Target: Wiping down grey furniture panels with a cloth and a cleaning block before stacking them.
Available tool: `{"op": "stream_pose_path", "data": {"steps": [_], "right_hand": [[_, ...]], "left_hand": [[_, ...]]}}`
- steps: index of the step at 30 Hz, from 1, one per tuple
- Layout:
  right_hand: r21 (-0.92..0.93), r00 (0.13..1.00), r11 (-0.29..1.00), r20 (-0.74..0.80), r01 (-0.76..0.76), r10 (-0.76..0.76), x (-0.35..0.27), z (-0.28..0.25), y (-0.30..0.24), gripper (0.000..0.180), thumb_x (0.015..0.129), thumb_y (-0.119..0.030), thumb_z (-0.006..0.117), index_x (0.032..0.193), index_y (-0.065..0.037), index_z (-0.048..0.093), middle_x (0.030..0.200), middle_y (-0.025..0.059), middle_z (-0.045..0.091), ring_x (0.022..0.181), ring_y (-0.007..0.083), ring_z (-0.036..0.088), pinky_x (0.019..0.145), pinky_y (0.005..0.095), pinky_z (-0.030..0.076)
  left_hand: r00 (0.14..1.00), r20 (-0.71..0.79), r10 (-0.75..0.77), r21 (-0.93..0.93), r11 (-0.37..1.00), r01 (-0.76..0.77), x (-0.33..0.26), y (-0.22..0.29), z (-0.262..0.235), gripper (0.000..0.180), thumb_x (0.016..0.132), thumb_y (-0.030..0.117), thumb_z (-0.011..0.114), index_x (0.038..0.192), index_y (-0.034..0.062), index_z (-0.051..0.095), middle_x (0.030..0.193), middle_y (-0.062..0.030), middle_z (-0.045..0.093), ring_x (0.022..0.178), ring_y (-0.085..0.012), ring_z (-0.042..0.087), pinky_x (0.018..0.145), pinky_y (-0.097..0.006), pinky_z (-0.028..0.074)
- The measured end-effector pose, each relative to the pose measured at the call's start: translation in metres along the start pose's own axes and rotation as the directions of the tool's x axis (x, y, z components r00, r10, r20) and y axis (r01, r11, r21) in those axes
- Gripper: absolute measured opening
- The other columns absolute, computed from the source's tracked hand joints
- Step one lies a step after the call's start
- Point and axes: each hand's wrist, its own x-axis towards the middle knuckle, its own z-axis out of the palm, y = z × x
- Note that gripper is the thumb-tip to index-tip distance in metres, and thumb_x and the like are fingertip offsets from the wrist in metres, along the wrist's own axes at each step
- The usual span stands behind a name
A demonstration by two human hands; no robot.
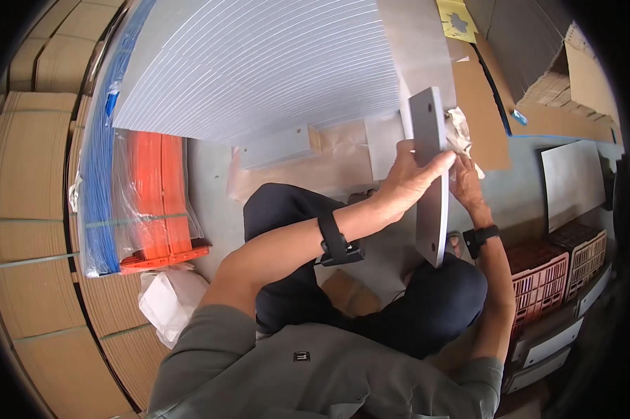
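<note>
Left hand [413, 178] clenched on upright grey panel [430, 174], right hand [465, 178] pressing a rag [460, 133]: panel's unsupported top may tip.

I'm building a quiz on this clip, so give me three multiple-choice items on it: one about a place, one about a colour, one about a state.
1. Where is the stack of orange pieces in clear wrap?
A. on the person's left
B. on the person's right
C. on the person's lap

2. What colour is the long flat panel in the hands?
A. red
B. grey
C. yellow

3. What is the left hand doing?
A. hanging free
B. resting on the floor
C. gripping the panel

Answers:
1 A, the stack lies on the floor at the left of the view, beside the blue-edged sheets.
2 B, its whole face is plain grey.
3 C, its fingers wrap the panel's edge, while the right hand presses a crumpled rag to it.
</note>
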Motion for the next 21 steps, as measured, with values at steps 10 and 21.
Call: {"op": "stream_pose_path", "data": {"steps": [10,21], "right_hand": [[-0.253,0.971,0.941,0.016,-0.225,0.237,0.000,0.017,-0.031,0.098,0.070,-0.030,0.089,0.153,-0.020,0.039,0.144,0.0073,0.047,0.129,0.0336,0.047,0.102,0.0504,0.046],[-0.133,0.996,0.987,0.000,-0.092,0.093,0.000,0.013,-0.022,0.037,0.073,-0.011,0.081,0.106,-0.009,0.064,0.114,0.0121,0.060,0.109,0.0378,0.056,0.093,0.0488,0.048]], "left_hand": [[0.794,-0.586,-0.160,-0.554,0.795,-0.249,-0.054,-0.036,-0.147,0.035,0.111,0.027,0.040,0.129,-0.0004,0.051,0.123,-0.0119,0.062,0.113,-0.0223,0.062,0.097,-0.039,0.054],[0.325,-0.830,-0.453,-0.557,0.713,-0.427,-0.001,-0.101,-0.307,0.040,0.106,0.024,0.052,0.142,0.0061,0.046,0.136,-0.0114,0.054,0.119,-0.0286,0.057,0.100,-0.050,0.051]]}}
